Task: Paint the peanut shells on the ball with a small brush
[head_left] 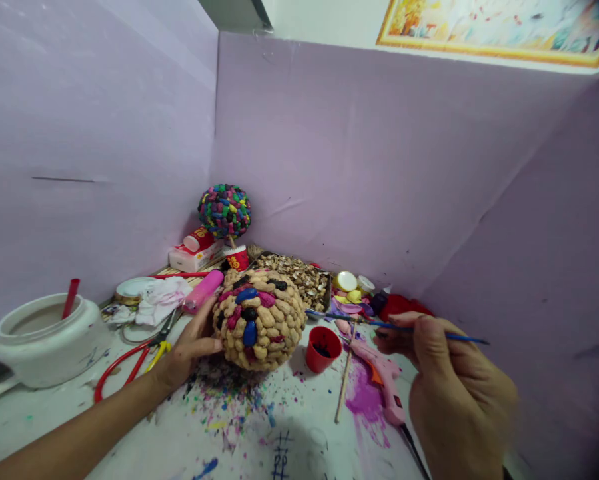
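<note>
A ball covered in peanut shells (259,319), a few of them painted blue, pink and black, rests on the paint-spattered white table (259,433). My left hand (192,347) cups its left side, fingers curved against it. My right hand (444,373) pinches a thin blue paintbrush (379,324) that points left, its tip hanging just right of the ball. A small red cup (323,348) with dark paint stands beneath the brush.
A finished multicoloured shell ball (224,211) stands at the back in a red cup. A tray of loose shells (302,277), paint pots (346,283), a pink glue gun (382,377), a wooden stick (344,380), red-handled scissors (129,363) and a white pot (44,337) crowd the table. Purple walls enclose it.
</note>
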{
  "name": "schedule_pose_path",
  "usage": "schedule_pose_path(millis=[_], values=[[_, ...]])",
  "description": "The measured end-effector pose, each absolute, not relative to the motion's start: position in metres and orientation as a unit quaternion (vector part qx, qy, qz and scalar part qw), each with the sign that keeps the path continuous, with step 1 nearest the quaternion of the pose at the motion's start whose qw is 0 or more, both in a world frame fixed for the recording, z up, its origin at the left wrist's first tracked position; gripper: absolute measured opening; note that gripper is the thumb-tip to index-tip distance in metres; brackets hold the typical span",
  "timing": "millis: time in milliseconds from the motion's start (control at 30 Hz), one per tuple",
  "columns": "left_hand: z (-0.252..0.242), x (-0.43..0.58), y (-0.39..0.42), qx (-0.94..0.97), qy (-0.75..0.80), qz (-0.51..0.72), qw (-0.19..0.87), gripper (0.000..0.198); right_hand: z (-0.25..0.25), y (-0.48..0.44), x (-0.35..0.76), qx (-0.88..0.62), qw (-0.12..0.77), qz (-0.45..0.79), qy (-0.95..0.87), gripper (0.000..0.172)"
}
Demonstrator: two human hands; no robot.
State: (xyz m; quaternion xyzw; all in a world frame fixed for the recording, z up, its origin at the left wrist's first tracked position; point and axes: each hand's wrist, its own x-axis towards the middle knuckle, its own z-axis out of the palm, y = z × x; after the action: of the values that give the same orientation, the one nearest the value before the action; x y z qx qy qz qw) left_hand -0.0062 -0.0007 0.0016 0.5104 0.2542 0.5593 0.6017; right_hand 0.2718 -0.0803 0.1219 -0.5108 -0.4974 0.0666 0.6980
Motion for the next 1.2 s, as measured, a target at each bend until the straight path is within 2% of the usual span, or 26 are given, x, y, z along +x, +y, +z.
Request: schedule_pose_path(millis=[167, 633, 1200], values=[[0.001, -0.008, -0.001, 0.515, 0.251, 0.557, 0.602, 0.095, 0.115, -0.082, 0.261, -0.472, 0.716, 0.105, -0.503, 0.029], [0.003, -0.006, 0.000, 0.509, 0.274, 0.561, 0.592, 0.093, 0.106, -0.083, 0.254, -0.443, 0.682, 0.044, -0.580, 0.019], [0.004, -0.005, -0.003, 0.507, 0.257, 0.566, 0.598, 0.093, 0.104, -0.083, 0.246, -0.430, 0.648, -0.006, -0.629, 0.019]])
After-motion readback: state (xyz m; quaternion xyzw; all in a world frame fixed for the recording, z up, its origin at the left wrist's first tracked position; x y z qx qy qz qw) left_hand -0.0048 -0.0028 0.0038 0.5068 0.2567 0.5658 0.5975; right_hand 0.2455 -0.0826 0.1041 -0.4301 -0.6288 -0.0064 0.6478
